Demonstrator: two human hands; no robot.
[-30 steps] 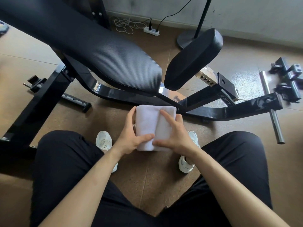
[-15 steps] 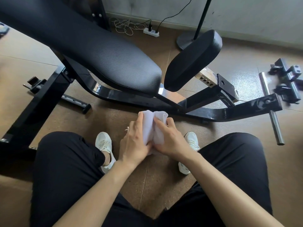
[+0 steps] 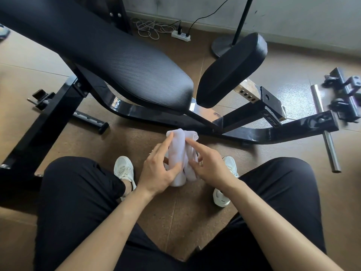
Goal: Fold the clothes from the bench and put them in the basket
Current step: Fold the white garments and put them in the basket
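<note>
Brown floor; bench label illegible; left hand, right hand grip cloth.

Floor: brown speckled tiles, crossed by thin seams.
Wall: grey, scuffed, seen along the top.
Power strip: white, laid at the wall foot; white cable coiled beside.
Stand: round dark base, set near the wall.
Bench: black, padded, borne on a black frame.

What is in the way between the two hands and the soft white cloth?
Nothing visible. The left hand and the right hand both grip the folded white cloth directly, above the brown floor. The basket is not in view, so the way there cannot be judged.
</note>
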